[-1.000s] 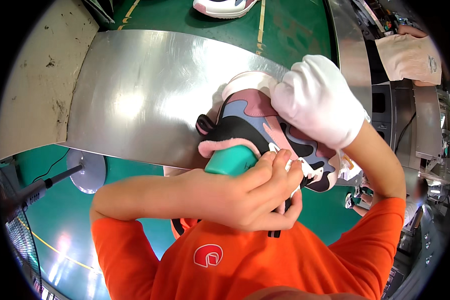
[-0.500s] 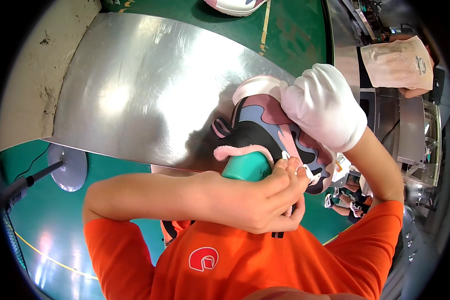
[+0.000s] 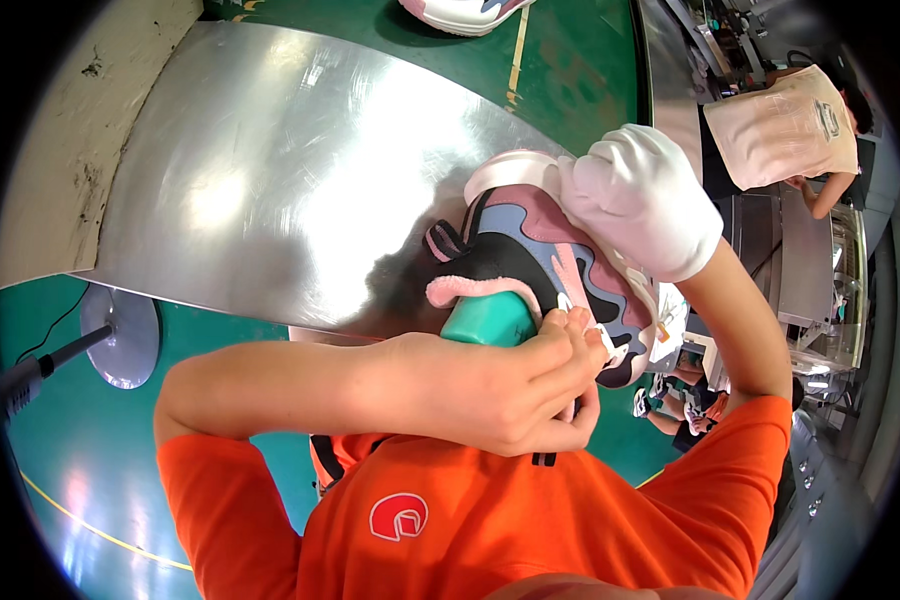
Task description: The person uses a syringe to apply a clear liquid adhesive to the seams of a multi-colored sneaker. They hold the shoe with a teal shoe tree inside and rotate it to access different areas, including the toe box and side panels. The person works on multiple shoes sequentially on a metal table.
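Observation:
A shoe (image 3: 515, 225) in blue-grey, mauve, black and pink lies tilted over the near right edge of the metal table. A green shoe last (image 3: 490, 320) fills its opening, beside the fuzzy pink collar lining. My right hand (image 3: 642, 205), in a white glove, is closed round the pale sole (image 3: 510, 172) on the far right side. My bare left hand (image 3: 520, 395) reaches across the last, fingers pinched on the white shoelace (image 3: 611, 347) at the front. The fingertips partly hide the lace. A black and pink pull loop (image 3: 445, 240) sticks out at the heel.
The shiny metal table (image 3: 240, 180) meets a scuffed cream panel (image 3: 50, 150) on the left. Another shoe (image 3: 465, 14) sits on the green surface beyond. A round grey stand base (image 3: 125, 340) is at lower left. A person in a pale shirt (image 3: 785, 130) works at right.
The whole view has shifted slightly, and the shoe with both hands appears a little further left. Both hands keep their hold. The person at right has moved an arm.

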`<state>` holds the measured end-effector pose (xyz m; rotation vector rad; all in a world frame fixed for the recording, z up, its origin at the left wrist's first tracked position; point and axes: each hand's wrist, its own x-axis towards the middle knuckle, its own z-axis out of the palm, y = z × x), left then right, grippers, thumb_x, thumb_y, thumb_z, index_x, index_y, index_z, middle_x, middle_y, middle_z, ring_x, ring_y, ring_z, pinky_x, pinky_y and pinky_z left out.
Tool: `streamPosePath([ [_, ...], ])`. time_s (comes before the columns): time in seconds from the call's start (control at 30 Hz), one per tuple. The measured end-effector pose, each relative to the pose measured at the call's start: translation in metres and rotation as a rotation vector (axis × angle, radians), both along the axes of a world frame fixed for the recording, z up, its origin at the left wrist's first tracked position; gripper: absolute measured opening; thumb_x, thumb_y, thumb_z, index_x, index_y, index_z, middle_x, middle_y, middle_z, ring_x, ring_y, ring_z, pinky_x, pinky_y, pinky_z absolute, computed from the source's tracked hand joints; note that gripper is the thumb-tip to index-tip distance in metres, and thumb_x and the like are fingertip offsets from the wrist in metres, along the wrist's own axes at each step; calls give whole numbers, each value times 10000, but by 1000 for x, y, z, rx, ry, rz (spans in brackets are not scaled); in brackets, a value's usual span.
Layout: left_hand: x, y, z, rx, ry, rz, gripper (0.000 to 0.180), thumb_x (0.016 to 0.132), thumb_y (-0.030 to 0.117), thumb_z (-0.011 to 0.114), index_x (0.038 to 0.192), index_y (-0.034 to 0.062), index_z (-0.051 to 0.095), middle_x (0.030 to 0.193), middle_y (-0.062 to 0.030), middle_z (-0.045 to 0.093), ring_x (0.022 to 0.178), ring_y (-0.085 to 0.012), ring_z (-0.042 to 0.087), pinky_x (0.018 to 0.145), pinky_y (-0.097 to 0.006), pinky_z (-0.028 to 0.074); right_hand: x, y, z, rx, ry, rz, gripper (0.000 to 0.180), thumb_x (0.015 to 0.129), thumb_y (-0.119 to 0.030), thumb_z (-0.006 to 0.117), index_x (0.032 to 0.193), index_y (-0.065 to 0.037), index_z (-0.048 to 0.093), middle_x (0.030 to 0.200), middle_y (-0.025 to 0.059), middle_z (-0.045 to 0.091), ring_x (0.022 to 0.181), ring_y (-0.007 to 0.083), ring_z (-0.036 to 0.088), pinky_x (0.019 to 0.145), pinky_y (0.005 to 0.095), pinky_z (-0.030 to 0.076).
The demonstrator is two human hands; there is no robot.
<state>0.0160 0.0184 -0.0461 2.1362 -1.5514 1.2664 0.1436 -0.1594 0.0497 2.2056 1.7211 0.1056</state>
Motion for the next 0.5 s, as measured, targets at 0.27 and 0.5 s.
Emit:
streamPosePath([
  [0.27, -2, -2, 1, 3, -1, 0, 237, 904, 240, 548, 1110, 125, 531, 1151, -176, 669, 1005, -306, 652, 892, -370, 513, -14, 7, 0, 72, -141, 71, 205, 584, -172, 667, 558, -91, 480, 540, 62, 490, 502, 241, 517, 502, 350, 407],
  [0.5, 0, -4, 3, 17, 28, -11, 258, 902, 242, 545, 1132, 127, 522, 1149, -172, 667, 1006, -301, 653, 894, -384, 497, -3, -8, 6, 230, -65, -74, 173, 581, -139, 674, 553, -102, 507, 561, 53, 502, 543, 236, 552, 520, 343, 441],
])
